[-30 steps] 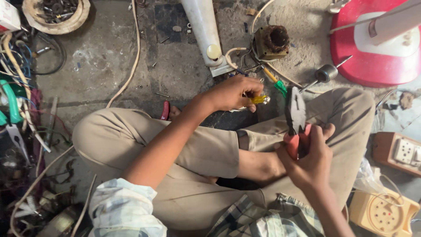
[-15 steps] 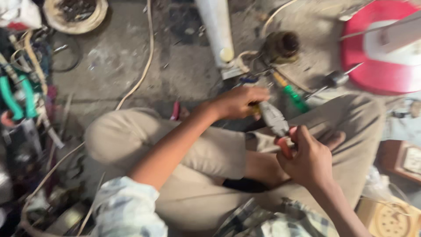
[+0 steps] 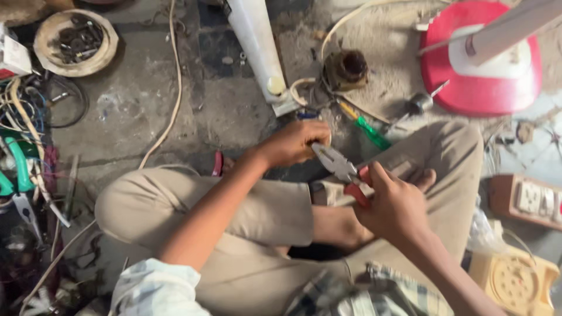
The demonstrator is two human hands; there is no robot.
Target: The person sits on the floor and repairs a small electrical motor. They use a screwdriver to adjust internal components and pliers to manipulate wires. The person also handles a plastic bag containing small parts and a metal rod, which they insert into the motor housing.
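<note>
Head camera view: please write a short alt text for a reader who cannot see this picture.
A person sitting cross-legged on a concrete floor holds red-handled pliers in the right hand, their tip meeting the left hand. Around lie a green screwdriver, a red fan base and tangled wires.

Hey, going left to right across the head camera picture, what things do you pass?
Round dish of scrap metal → white tube → left hand → red-handled pliers → right hand → red fan base → socket board.
</note>
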